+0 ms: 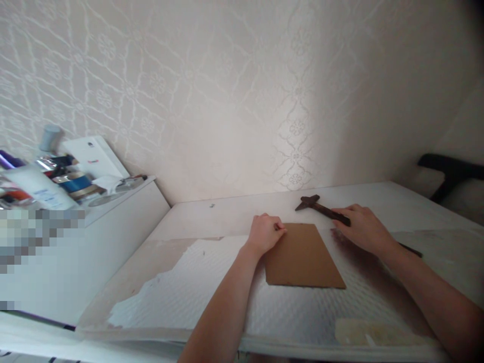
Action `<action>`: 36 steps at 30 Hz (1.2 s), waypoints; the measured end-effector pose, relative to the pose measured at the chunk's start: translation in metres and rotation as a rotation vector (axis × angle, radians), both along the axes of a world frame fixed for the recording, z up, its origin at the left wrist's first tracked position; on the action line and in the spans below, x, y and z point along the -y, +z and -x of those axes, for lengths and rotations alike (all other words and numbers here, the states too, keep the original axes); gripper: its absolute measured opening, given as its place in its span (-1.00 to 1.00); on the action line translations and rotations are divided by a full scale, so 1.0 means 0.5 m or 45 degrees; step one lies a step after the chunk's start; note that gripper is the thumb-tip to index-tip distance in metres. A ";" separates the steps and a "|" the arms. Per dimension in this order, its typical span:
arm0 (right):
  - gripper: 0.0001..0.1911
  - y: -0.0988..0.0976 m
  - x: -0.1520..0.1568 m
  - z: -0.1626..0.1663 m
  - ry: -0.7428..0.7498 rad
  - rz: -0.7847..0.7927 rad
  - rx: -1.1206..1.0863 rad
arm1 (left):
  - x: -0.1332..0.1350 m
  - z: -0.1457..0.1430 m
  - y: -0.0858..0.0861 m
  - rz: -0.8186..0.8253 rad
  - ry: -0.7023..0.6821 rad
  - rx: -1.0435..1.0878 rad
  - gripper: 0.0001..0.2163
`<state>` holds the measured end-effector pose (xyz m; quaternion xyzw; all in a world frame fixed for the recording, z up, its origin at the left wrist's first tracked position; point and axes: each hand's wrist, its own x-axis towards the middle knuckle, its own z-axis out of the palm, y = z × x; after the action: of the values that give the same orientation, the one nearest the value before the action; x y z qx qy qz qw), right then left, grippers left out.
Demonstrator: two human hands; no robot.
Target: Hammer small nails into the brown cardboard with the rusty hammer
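Observation:
A brown cardboard sheet (302,256) lies flat on the worn white table (181,297). My left hand (264,232) is curled into a loose fist at the sheet's far left corner, pinching something too small to make out against it. My right hand (363,228) rests over the handle of a dark rusty hammer (313,203), whose head points toward the wall; the handle's tail shows again beyond my wrist.
A white cabinet (113,222) at left carries bottles, tape rolls and a white box. A patterned wall stands right behind the table. A dark chair back (449,171) shows at the far right. A pale scrap (370,333) lies near the table's front edge.

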<state>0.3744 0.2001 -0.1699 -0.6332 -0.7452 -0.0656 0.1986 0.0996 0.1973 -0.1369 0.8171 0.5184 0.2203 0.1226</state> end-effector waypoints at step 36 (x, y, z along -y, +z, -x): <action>-0.57 0.044 0.029 0.014 0.158 -0.137 -0.312 | 0.001 0.008 -0.001 -0.020 -0.065 0.023 -0.93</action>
<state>0.3675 0.1858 -0.1478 -0.5776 -0.7485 -0.0152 0.3254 0.0954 0.1968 -0.1377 0.8291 0.4943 0.2286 0.1266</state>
